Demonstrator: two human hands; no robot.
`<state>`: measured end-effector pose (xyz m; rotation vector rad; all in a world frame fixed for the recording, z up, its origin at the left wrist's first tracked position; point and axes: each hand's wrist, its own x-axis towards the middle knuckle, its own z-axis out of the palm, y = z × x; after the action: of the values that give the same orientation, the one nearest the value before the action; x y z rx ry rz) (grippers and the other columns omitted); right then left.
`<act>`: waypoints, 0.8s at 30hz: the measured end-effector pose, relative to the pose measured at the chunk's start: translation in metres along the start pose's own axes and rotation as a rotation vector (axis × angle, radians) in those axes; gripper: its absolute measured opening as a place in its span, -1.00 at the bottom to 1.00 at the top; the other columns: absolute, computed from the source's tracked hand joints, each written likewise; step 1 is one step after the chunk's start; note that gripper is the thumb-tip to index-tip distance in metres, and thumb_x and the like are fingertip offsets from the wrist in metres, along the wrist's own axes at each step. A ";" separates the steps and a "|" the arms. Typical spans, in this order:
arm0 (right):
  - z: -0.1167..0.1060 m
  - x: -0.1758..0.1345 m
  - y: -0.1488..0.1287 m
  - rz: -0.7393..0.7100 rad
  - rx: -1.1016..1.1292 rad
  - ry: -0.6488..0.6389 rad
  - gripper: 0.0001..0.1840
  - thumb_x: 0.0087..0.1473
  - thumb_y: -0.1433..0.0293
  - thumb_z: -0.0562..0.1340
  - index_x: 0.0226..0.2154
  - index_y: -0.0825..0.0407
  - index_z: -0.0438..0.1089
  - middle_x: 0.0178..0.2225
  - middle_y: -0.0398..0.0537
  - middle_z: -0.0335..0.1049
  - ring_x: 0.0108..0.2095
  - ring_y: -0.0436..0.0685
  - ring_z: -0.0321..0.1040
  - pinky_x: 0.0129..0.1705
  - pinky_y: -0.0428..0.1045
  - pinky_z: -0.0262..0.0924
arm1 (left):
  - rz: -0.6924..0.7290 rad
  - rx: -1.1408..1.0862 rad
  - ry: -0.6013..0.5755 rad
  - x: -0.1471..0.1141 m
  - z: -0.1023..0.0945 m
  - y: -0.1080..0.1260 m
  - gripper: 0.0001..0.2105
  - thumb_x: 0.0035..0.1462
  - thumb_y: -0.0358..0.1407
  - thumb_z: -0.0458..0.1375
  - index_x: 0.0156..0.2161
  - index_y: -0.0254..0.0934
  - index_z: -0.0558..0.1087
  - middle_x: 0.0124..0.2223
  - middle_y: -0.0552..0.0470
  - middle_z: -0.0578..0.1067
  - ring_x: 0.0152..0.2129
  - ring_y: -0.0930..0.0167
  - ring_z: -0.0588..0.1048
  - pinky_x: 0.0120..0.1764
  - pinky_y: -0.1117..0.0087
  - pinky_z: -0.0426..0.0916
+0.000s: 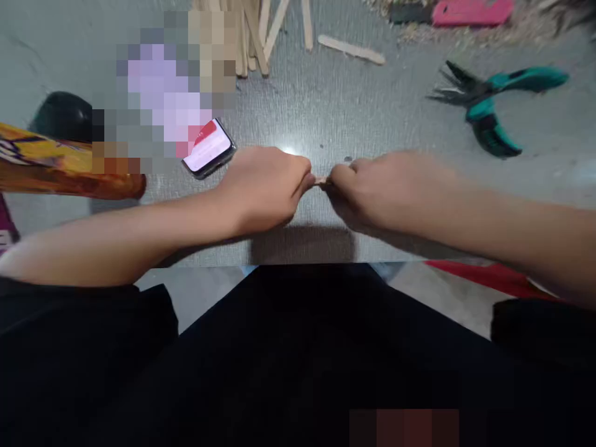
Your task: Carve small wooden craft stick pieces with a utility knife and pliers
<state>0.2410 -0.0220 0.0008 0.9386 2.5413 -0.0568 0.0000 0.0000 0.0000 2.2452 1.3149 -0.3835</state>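
Seen from above, a person's left hand [267,186] and right hand [395,186] meet over the near edge of a grey bench [400,118] — the fingers of both clamped on a small stick [320,180], only a short bit showing between them. A phone [212,149] with a lit screen lies just beyond the left hand. Farther back are a bunch of wooden sticks [254,37] and — beyond the right hand — teal-handled pliers [484,94], jaws spread.

Left hand [270,186], right hand [388,189] gripping one thin wooden piece [320,180] over grey tabletop [395,112].
Phone [209,149] near left hand; wooden sticks [257,46] beyond; teal-handled pliers [479,93] lying splayed, right.
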 end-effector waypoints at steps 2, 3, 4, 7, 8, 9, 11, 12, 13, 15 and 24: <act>-0.002 0.000 -0.001 0.007 0.005 -0.020 -0.72 0.65 0.31 0.00 -0.07 -0.06 0.38 -0.45 -0.12 0.31 -0.57 0.22 0.13 -0.46 0.14 -0.30 | -0.001 -0.022 0.015 0.000 0.001 0.000 -0.52 0.63 -0.04 0.03 0.04 -0.19 0.79 -0.14 -0.24 0.75 -0.07 0.01 0.72 -0.09 0.12 0.39; -0.003 -0.001 -0.002 0.008 0.010 -0.020 -0.72 0.65 0.31 0.00 -0.07 -0.06 0.37 -0.44 -0.11 0.32 -0.56 0.22 0.16 -0.45 0.13 -0.29 | 0.000 -0.030 0.020 0.000 0.002 0.000 -0.53 0.63 -0.04 0.04 0.04 -0.18 0.79 -0.15 -0.22 0.75 -0.07 0.02 0.72 -0.08 0.13 0.39; -0.003 -0.001 -0.002 0.008 0.016 -0.012 -0.73 0.65 0.31 0.00 -0.07 -0.06 0.37 -0.43 -0.10 0.34 -0.56 0.21 0.18 -0.44 0.12 -0.29 | 0.001 -0.035 0.024 -0.001 0.002 0.000 -0.54 0.63 -0.04 0.04 0.04 -0.17 0.79 -0.15 -0.22 0.75 -0.07 0.02 0.72 -0.08 0.13 0.39; 0.001 -0.002 -0.002 -0.001 0.040 0.055 -0.78 0.64 0.31 0.05 -0.08 -0.05 0.35 -0.42 -0.08 0.38 -0.53 0.19 0.25 -0.39 0.11 -0.27 | 0.011 -0.037 0.022 0.000 0.002 0.000 -0.56 0.63 -0.05 0.05 0.05 -0.14 0.79 -0.17 -0.20 0.75 -0.08 0.02 0.72 -0.07 0.12 0.39; 0.001 -0.002 -0.002 -0.003 0.046 0.063 -0.78 0.65 0.30 0.05 -0.08 -0.05 0.35 -0.42 -0.07 0.39 -0.52 0.19 0.26 -0.38 0.11 -0.27 | 0.015 -0.027 0.018 0.000 0.002 0.001 -0.56 0.63 -0.06 0.05 0.05 -0.14 0.79 -0.18 -0.20 0.75 -0.07 0.02 0.72 -0.07 0.11 0.39; 0.002 -0.002 -0.002 -0.002 0.052 0.050 -0.76 0.65 0.28 0.05 -0.08 -0.05 0.36 -0.42 -0.06 0.40 -0.52 0.20 0.27 -0.37 0.11 -0.26 | 0.019 -0.015 0.014 0.000 0.002 0.001 -0.56 0.63 -0.06 0.05 0.05 -0.13 0.79 -0.18 -0.20 0.75 -0.06 0.02 0.72 -0.07 0.11 0.38; 0.000 0.000 0.000 0.009 0.066 -0.028 -0.71 0.67 0.26 0.02 -0.05 -0.03 0.39 -0.43 -0.03 0.43 -0.51 0.22 0.30 -0.35 0.11 -0.22 | 0.018 0.002 0.014 0.001 0.002 0.001 -0.56 0.62 -0.08 0.04 0.06 -0.12 0.80 -0.18 -0.19 0.75 -0.05 0.01 0.72 -0.07 0.11 0.38; -0.001 0.001 0.001 0.019 0.076 -0.069 -0.68 0.68 0.25 0.00 -0.02 -0.01 0.41 -0.42 -0.01 0.45 -0.50 0.24 0.33 -0.34 0.11 -0.19 | 0.014 0.006 0.017 0.001 0.003 0.002 -0.56 0.62 -0.08 0.04 0.05 -0.12 0.79 -0.17 -0.19 0.75 -0.04 0.01 0.72 -0.06 0.11 0.37; -0.003 0.003 0.001 0.020 0.089 -0.100 -0.67 0.67 0.26 -0.01 0.01 0.00 0.42 -0.41 0.01 0.47 -0.48 0.26 0.36 -0.33 0.11 -0.14 | 0.010 0.006 0.020 0.001 0.003 0.002 -0.56 0.62 -0.08 0.04 0.05 -0.12 0.79 -0.17 -0.19 0.75 -0.04 0.02 0.71 -0.06 0.12 0.37; -0.008 0.005 0.003 0.015 0.112 -0.133 -0.69 0.65 0.29 0.01 0.05 0.02 0.44 -0.38 0.05 0.51 -0.43 0.30 0.42 -0.30 0.11 -0.06 | -0.001 0.003 0.021 0.001 0.005 0.002 -0.57 0.62 -0.09 0.05 0.04 -0.13 0.79 -0.16 -0.19 0.75 -0.03 0.02 0.71 -0.06 0.13 0.36; -0.045 0.027 -0.004 0.068 0.107 -0.422 -0.78 0.43 0.53 0.21 -0.05 -0.02 0.56 -0.32 0.05 0.59 -0.36 0.32 0.56 -0.34 0.13 0.08 | -0.025 -0.033 0.056 0.000 0.008 0.004 -0.59 0.64 -0.10 0.07 0.00 -0.13 0.79 -0.17 -0.16 0.74 0.00 0.03 0.71 -0.05 0.14 0.34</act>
<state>0.2029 -0.0007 0.0308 0.9387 2.1323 -0.3367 0.0035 -0.0063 -0.0059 2.2290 1.3697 -0.3072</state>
